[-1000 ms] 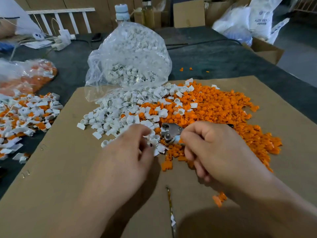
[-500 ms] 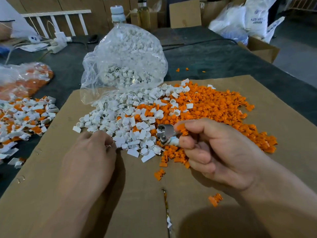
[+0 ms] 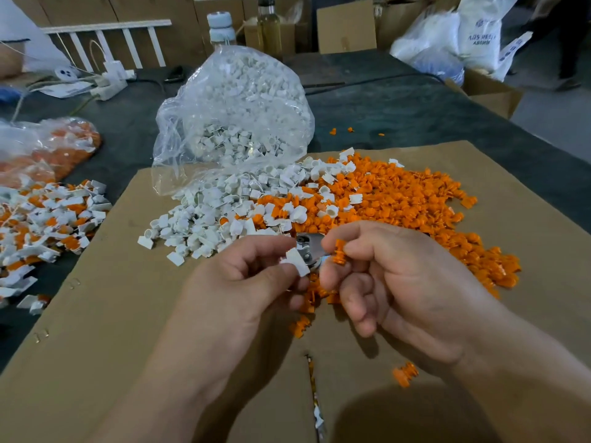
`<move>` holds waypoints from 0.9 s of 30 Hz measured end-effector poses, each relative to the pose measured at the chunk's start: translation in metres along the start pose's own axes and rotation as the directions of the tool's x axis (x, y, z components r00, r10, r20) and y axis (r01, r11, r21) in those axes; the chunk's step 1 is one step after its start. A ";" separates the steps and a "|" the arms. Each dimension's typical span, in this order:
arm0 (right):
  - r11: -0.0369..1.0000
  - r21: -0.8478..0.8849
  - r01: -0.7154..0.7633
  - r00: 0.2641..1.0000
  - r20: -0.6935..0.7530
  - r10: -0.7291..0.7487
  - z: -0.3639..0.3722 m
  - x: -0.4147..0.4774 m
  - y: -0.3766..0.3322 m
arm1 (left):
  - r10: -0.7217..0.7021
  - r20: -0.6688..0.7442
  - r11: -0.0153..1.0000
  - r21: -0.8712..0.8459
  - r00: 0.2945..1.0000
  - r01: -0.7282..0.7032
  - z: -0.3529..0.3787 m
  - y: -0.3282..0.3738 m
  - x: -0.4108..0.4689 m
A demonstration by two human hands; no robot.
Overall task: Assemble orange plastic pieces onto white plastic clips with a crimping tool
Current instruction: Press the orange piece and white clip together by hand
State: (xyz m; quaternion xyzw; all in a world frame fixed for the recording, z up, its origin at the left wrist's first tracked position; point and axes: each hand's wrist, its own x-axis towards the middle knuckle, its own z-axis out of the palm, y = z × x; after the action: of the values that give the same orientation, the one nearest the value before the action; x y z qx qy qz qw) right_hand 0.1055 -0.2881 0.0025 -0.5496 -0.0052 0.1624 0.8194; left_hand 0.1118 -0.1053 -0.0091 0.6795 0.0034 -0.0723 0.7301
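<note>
Head view: our left hand pinches the likely light, stiff white clip by its flat tab, and our right hand pinches a tiny, probably slippery orange piece.

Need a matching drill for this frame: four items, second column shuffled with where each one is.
1. small white plastic clip
2. small orange ribbed plastic piece
3. clear plastic bag of white clips
4. silver metal crimping tool

A. pinched by right hand
B. lying at far edge of brown cardboard sheet
C. pinched by left hand
D. head showing between both hands

Pairs: 1-C, 2-A, 3-B, 4-D
</note>
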 end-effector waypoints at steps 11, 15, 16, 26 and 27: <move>0.998 -0.004 0.057 0.998 0.019 -0.057 0.003 0.000 0.005 | 0.002 -0.026 0.998 -0.056 1.000 -0.003 -0.003 0.002 0.001; 0.992 0.130 -0.001 0.997 0.083 -0.010 0.005 -0.002 0.001 | -0.088 -0.013 0.959 -0.273 0.996 0.082 0.001 0.006 -0.001; 0.985 0.171 -0.023 0.995 0.100 0.006 0.005 -0.002 -0.001 | -0.099 -0.004 0.949 -0.302 0.995 0.093 0.002 0.007 -0.001; 0.954 0.273 -0.125 0.976 0.205 0.069 0.005 -0.002 -0.004 | -0.018 -0.047 0.991 -0.130 0.999 0.012 0.003 0.000 -0.002; 0.953 0.275 -0.129 0.976 0.206 0.073 0.005 -0.002 -0.004 | -0.010 -0.058 0.994 -0.106 0.998 0.004 0.003 0.000 -0.002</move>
State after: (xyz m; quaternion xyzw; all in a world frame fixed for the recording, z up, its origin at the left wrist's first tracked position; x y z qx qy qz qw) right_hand 0.1034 -0.2854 0.0082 -0.4060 -0.0327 0.2559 0.8767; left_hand 0.1098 -0.1080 -0.0091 0.6418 0.0310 -0.0549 0.7643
